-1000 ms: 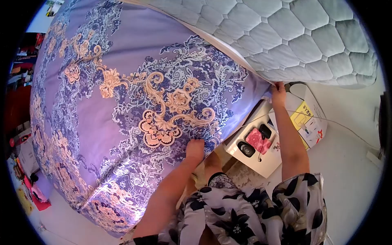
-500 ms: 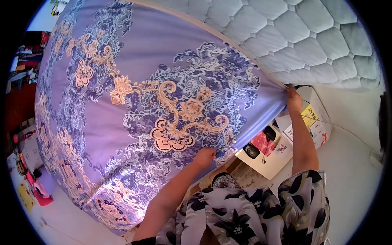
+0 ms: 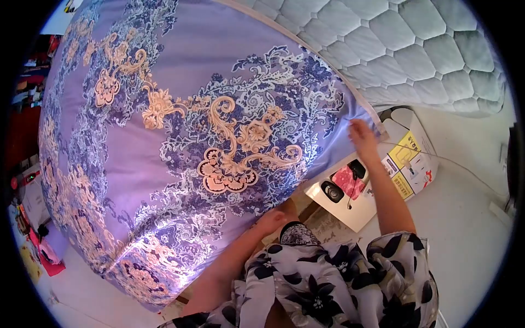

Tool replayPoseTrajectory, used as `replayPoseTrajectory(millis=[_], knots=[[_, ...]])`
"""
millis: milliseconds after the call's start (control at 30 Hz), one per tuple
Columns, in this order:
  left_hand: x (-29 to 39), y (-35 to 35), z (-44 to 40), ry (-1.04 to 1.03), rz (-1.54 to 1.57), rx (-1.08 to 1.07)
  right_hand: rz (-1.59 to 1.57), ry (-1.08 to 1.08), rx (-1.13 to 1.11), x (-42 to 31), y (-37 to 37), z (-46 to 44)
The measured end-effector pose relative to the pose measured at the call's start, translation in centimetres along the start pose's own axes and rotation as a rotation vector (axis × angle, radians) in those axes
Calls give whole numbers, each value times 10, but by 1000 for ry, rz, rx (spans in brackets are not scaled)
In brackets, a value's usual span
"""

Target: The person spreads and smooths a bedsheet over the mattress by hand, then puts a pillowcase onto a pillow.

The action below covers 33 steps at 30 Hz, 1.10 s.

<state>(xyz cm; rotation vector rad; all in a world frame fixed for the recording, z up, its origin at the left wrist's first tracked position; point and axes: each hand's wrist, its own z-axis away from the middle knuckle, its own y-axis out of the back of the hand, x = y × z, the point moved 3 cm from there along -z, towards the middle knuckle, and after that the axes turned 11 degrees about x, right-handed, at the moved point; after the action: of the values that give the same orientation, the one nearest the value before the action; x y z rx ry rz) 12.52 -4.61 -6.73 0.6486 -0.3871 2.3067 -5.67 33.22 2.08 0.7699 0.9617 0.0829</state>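
A shiny purple bedspread point(image 3: 136, 180) with blue leafy patterns and peach scrolls covers the bed. My right hand point(image 3: 362, 139) rests on its corner at the right, palm down, with fingers stretched out on the cloth. The beige-trimmed corner lies loose just beyond the fingers. My left hand point(image 3: 273, 220) is closed at the near edge of the bedspread, in front of my body. Its fingers are curled, and whatever they may hold is hidden.
A grey-green quilted mattress point(image 3: 404, 52) stands behind the bed. On the right are a white box point(image 3: 350, 216) bearing dark objects and a pink patch, and a yellow-and-white printed carton point(image 3: 407, 158). A thin cable point(image 3: 454, 165) runs across the wall side. Assorted items lie at far left.
My right hand has let go of the bedspread's corner and moved left onto the cloth. The pulled corner has slackened. My left hand has come down towards my body, to the near edge.
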Motion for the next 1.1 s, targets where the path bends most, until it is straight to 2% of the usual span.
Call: replayPoseTrajectory(millis=[33, 100, 133, 200, 233, 267, 333, 400, 433, 467, 533, 633, 733, 867, 900, 933, 1000, 1033, 1100], knots=[[-21, -2, -5, 51, 83, -28, -265, -235, -131, 4, -23, 10], [-37, 4, -3, 320, 533, 49, -394, -414, -48, -4, -59, 20], [-44, 5, -3, 458, 760, 89, -414, -429, -5, -7, -71, 15], [-54, 5, -9, 380, 1219, 122, -455, -461, 80, -7, -92, -6], [-55, 6, -12, 335, 1444, 133, -452, -452, 165, 9, -103, -25], [-54, 6, -11, 346, 1528, 184, -446, -447, 250, 36, -117, -44], [-39, 5, -5, 360, 1700, 292, -342, -343, 460, 41, -114, -51], [-15, 9, 4, 361, 1885, 387, -147, -135, 702, 27, -99, -51], [-5, 13, 3, 350, 1984, 436, -465, -320, 558, 24, -104, -52], [4, 22, 4, 237, 1996, 434, -591, -369, 433, 39, -109, -63], [7, 33, 5, 40, 2001, 424, -644, -429, 353, 12, -102, -54], [-3, 33, -17, 137, 2025, 615, -714, -308, 177, -13, -104, -56], [-16, 31, -19, 269, 2012, 655, -698, -316, 184, -32, -111, -54], [-29, 35, 1, 411, 2037, 750, -994, -661, -247, -39, -113, -46], [-31, 38, 10, 136, 1789, 726, -1035, -723, -266, -48, -108, -39], [-16, 44, 25, -126, 1554, 750, -1089, -665, -295, -56, -104, -33], [4, 49, 42, 172, 1938, 756, -1190, -557, -351, -67, -98, -23], [-9, 49, 38, 77, 2103, 637, -1194, -528, -365, -64, -97, -27], [-14, 49, 45, 76, 2081, 746, -1186, -449, -393, -71, -90, -33]])
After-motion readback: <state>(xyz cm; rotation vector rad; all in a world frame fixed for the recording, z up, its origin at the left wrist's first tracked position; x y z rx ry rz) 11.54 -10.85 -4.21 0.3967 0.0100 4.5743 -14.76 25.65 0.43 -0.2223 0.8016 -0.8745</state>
